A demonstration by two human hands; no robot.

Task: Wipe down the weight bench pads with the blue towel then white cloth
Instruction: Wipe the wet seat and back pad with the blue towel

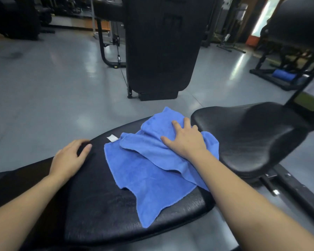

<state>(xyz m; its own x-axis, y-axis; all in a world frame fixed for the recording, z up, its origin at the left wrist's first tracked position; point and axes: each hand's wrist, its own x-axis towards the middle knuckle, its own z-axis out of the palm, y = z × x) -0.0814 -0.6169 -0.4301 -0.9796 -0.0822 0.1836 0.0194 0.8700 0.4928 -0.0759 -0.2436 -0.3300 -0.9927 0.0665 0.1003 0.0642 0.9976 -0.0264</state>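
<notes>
A blue towel (150,174) lies rumpled across the long black bench pad (101,201), with a small white tag at its far left corner. My right hand (184,140) presses flat on the towel's far part, fingers spread. My left hand (70,157) rests on the pad's far edge to the left of the towel, its fingers bent over the rim. A second black pad, the seat (252,138), lies to the right, just past the towel. No white cloth is in view.
A tall black machine housing (161,48) stands on the grey floor beyond the bench. Another machine with a black pad (301,20) stands at the upper right, and a blue roll (283,74) lies under it. The bench frame (297,189) runs along the right.
</notes>
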